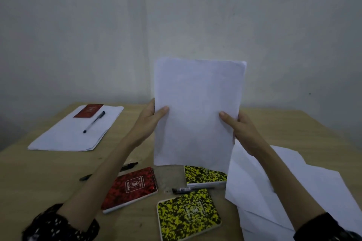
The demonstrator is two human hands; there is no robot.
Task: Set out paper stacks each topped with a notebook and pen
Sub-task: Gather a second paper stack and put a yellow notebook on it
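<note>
- Paper stack in hand [195, 111]: I see it held upright above the middle of the table [293, 123], its lower edge close over the tabletop; whether that edge touches the wood I cannot tell
- my left hand [151, 117] grips the stack's left edge, thumb across the front and fingers behind; my right hand [238, 127] grips the right edge the same way; neither hand is free
- just below the held sheets lie the unused toppers: a red notebook [130, 189], a yellow notebook [204, 175] partly under the stack's edge, a second yellow notebook [189, 215] nearest me; a pen [193, 189] lies between the two yellow ones, and another pen [109, 171] shows on either side of my left forearm
- to the right, loose sheets [284, 191] lie fanned and unsquared under my right forearm; they look like supply for further stacks
- far left, one finished set: a paper stack [76, 129] flat on the table, a red notebook on top [88, 111] at its far end and a pen [94, 122] beside that notebook, on the paper
- my judgement: one set is done; the second is at the squaring stage and not yet laid down; three notebooks and two visible pens remain to place, so most of the job is left
</note>
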